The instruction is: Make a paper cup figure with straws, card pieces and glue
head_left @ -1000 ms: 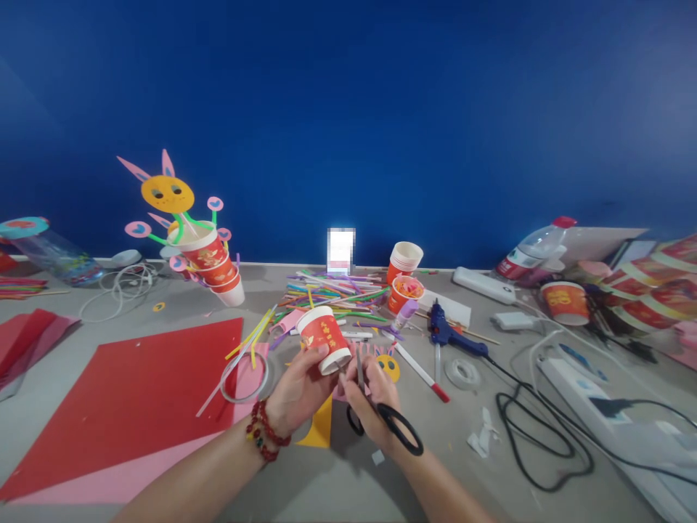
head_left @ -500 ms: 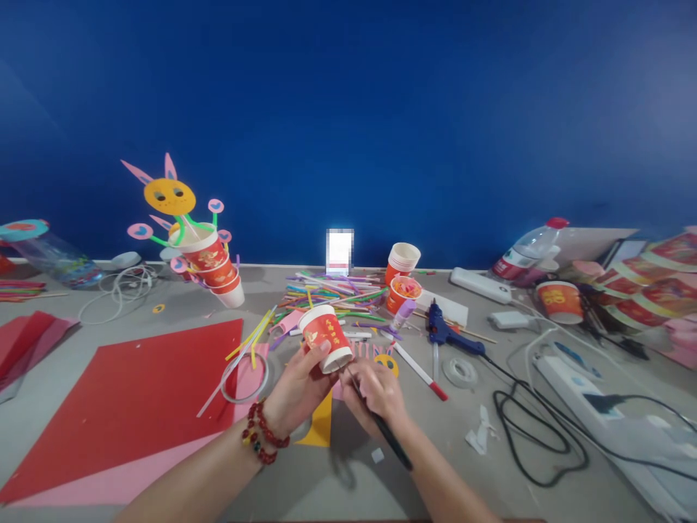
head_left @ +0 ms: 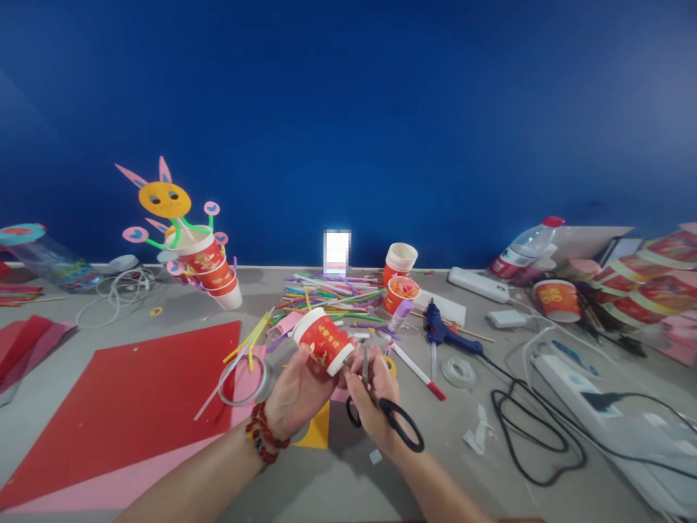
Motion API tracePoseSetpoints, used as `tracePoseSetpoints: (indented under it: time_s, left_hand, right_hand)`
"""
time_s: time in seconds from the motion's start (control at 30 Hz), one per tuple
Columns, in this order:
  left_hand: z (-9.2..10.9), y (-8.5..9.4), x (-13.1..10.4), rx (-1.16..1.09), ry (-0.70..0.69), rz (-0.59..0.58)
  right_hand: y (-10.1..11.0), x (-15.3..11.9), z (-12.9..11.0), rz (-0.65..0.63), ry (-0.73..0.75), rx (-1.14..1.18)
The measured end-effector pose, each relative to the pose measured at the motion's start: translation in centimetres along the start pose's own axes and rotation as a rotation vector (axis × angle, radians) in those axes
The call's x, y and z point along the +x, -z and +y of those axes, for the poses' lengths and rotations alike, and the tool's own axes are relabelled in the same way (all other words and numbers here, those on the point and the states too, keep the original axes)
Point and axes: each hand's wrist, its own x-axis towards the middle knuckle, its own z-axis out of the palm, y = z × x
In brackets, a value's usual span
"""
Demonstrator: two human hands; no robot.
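Observation:
In the middle of the head view, my left hand [head_left: 302, 396] is closed around a red paper cup [head_left: 325, 339] with gold print and a white rim. The cup lies tilted, its base end toward the lower right. My right hand [head_left: 375, 396] grips a pair of scissors [head_left: 401, 425] with black handles. One blade points upward, and the other blade's tip is near or at the cup's base; whether it goes in is hidden by my fingers. Below the hands lies a yellow paper piece [head_left: 314, 430].
Red paper sheets [head_left: 163, 392] spread on the left, with a cup figure [head_left: 207, 265] behind them. Pipe cleaners [head_left: 327, 290] are heaped at the back. A blue glue gun [head_left: 446, 334], a tape roll [head_left: 457, 372] and a power strip [head_left: 610, 421] sit on the right.
The cup has turned and tipped further onto its side in my left hand. My right hand has rotated the scissors, so both handle loops and an upward blade now show.

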Motion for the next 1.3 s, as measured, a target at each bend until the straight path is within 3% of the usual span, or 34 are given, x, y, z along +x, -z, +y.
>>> tracePoseSetpoints:
  time_s: [0.07, 0.2, 0.27, 0.43, 0.6, 0.7, 0.87, 1.03, 1.13, 1.3]
  left_hand:
    - [0.1, -0.1, 0.0, -0.009, -0.003, 0.025]
    - [0.0, -0.2, 0.1, 0.024, 0.051, 0.095]
    - [-0.1, -0.1, 0.1, 0.012, 0.064, 0.092]
    - [-0.1, 0.5, 0.3, -0.013, 0.054, -0.03]
    - [-0.3, 0.9, 0.4, -0.039, 0.048, -0.102]
    - [-0.3, 0.8, 0.3, -0.044, 0.043, -0.105]
    - [-0.2, 0.1, 0.2, -0.076, 0.049, -0.04]
    - [-0.3, -0.1, 0.2, -0.026, 0.079, 0.132]
    - [-0.3, 0.0, 0.3, -0.035, 0.093, 0.171]
    - [-0.2, -0.6, 0.0, -0.091, 0.079, 0.103]
  right_hand:
    - [0.7, 0.1, -0.1, -0.016, 0.096, -0.166]
    - [0.9, 0.3, -0.7, -0.074, 0.185, -0.198]
    - [0.3, 0.3, -0.9, -0.036, 0.113, -0.111]
    - [-1.4, 0.1, -1.0, 0.023, -0.188, 0.39]
    - [-2.0, 0.1, -1.0, 0.049, -0.349, 0.601]
    - [-1.5, -0.2, -0.7, 0.038, -0.253, 0.456]
    - [-0.3, -0.2, -0.2, 0.026, 0.13, -0.133]
    - [0.0, 0.5, -0.2, -0.033, 0.342, -0.285]
    - [0.1, 0.5, -0.5, -0.045, 0.321, -0.328]
    - [0.2, 0.2, -1.2, -0.041, 0.18, -0.292]
